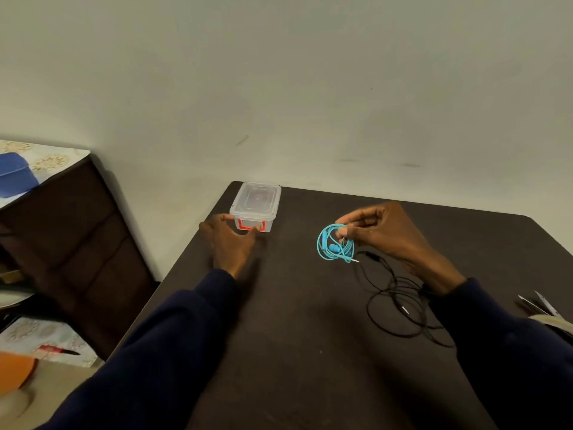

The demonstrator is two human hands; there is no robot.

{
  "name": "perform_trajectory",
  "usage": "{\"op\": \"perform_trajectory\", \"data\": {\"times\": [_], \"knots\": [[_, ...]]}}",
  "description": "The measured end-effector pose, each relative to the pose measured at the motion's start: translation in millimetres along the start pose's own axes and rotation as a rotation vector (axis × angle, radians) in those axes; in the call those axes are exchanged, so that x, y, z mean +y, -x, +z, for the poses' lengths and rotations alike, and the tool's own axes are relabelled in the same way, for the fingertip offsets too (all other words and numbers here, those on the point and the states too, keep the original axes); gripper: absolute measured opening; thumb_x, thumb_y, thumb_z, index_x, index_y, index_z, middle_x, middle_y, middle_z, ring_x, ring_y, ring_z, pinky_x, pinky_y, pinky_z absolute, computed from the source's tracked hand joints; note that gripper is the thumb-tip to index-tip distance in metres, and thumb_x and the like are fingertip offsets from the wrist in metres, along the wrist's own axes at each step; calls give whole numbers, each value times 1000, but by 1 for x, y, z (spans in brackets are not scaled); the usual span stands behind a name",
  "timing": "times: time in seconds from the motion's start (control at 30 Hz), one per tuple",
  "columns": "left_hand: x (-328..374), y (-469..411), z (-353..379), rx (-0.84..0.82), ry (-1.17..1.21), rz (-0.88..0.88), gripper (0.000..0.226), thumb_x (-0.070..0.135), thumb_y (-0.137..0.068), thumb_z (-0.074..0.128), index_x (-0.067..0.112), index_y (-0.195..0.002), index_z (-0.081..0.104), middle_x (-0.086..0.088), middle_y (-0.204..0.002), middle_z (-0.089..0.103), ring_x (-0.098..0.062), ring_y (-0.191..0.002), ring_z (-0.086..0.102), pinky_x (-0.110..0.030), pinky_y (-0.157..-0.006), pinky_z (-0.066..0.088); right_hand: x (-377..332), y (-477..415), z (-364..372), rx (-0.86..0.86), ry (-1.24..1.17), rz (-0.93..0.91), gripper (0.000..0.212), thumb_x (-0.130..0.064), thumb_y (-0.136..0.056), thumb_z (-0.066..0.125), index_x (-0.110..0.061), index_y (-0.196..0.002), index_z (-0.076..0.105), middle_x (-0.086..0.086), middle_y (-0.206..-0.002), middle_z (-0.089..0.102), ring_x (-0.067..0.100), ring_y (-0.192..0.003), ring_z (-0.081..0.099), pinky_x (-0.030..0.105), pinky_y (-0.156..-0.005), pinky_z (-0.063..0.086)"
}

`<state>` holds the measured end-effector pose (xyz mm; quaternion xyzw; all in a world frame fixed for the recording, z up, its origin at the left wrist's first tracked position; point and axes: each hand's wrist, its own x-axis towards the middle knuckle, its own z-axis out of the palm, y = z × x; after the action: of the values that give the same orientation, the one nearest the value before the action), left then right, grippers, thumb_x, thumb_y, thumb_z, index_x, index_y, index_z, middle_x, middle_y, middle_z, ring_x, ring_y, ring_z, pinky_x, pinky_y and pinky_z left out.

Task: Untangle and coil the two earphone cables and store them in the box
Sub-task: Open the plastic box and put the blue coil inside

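Note:
A small clear plastic box (256, 203) with a closed lid and a red latch stands at the dark table's far left corner. My left hand (231, 240) is at its near end, thumb and a fingertip touching the red latch. My right hand (384, 235) pinches a coiled blue earphone cable (333, 245), which hangs just above the table. A black earphone cable (395, 297) lies in loose loops on the table under and beside my right wrist.
The dark table (294, 336) runs up to a pale wall. Metal tools (541, 305) lie at its right edge. To the left stand a dark cabinet (77, 243) and a lower surface with a red-handled knife (59, 350) and an orange object (15, 372).

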<state>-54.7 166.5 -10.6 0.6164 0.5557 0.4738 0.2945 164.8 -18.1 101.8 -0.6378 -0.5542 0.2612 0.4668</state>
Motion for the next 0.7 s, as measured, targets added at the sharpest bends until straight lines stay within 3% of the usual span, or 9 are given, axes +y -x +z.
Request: {"op": "perform_trajectory", "data": {"times": [0.1, 0.2, 0.33, 0.43, 0.53, 0.7], "knots": [[-3, -8, 7, 23, -11, 125, 75, 34, -67, 93, 14, -123, 46, -12, -132, 35, -21, -120, 43, -30, -97, 50, -6, -25, 15, -29, 48, -19, 19, -11, -81, 83, -6, -99, 78, 5, -83, 79, 17, -79, 77, 23, -71, 61], [-2, -17, 15, -18, 0, 241, 88, 40, -65, 93, 19, -134, 44, -12, -141, 31, -27, -132, 40, -40, -105, 49, -10, -49, 28, -23, 121, -46, 18, -14, -80, 83, -10, -97, 79, 3, -83, 79, 17, -81, 77, 30, -77, 63], [6, -30, 24, -115, -102, 217, 101, 57, -65, 88, 22, -145, 38, -12, -154, 23, -32, -141, 34, -44, -111, 43, -11, -67, 45, -17, 153, -67, 19, -14, -80, 84, -10, -98, 79, 1, -84, 79, 14, -80, 77, 30, -78, 63], [5, -34, 30, -136, -134, 234, 83, 59, -69, 84, 25, -135, 45, -10, -150, 29, -31, -137, 37, -45, -108, 46, -11, -70, 52, -10, 157, -71, 19, -14, -80, 83, -9, -98, 79, 1, -83, 79, 12, -79, 76, 28, -77, 63], [1, -35, 31, -168, -154, 290, 64, 54, -72, 83, 24, -118, 51, -9, -143, 34, -28, -131, 40, -35, -102, 47, -10, -67, 49, 5, 161, -59, 19, -14, -80, 84, -9, -98, 79, 2, -84, 79, 14, -79, 76, 29, -78, 63], [-5, -23, 13, -290, -63, 335, 64, 48, -65, 88, 29, -112, 49, -4, -139, 35, -21, -126, 41, -31, -99, 44, -4, -45, 34, 26, 152, -29, 19, -15, -81, 83, -10, -99, 79, 2, -84, 79, 14, -80, 76, 32, -79, 63]]}}
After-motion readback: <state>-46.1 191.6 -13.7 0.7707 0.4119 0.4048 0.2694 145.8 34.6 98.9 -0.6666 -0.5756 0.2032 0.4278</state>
